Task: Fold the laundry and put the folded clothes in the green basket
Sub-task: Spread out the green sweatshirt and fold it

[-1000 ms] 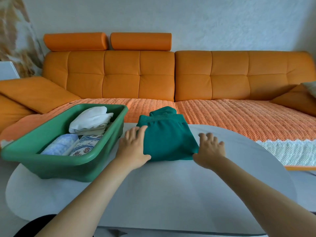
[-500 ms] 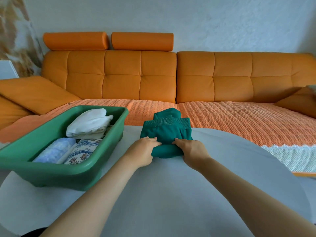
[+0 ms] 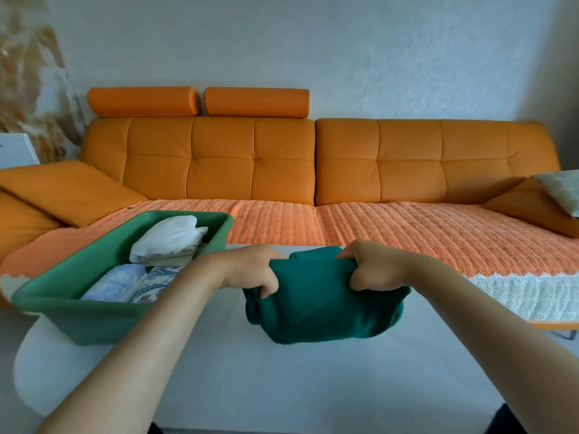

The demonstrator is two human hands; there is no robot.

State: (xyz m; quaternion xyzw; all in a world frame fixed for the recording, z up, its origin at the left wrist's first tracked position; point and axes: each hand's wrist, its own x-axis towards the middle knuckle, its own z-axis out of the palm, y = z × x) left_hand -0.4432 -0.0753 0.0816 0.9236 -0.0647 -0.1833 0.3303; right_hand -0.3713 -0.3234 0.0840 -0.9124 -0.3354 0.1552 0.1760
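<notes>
Fingers (image 3: 268, 286) of the left hand (image 3: 247, 270) and right hand (image 3: 377, 266) curl tightly round the upper corners of the folded dark green garment (image 3: 322, 311), one at each side, likely so the folds hold together while it hangs, seemingly clear of the white table (image 3: 282, 386). Just to its left sits the green basket (image 3: 94, 321), holding folded clothes (image 3: 169, 241). Behind stretches an orange sofa (image 3: 219, 170) against a pale wall (image 3: 344, 51).
</notes>
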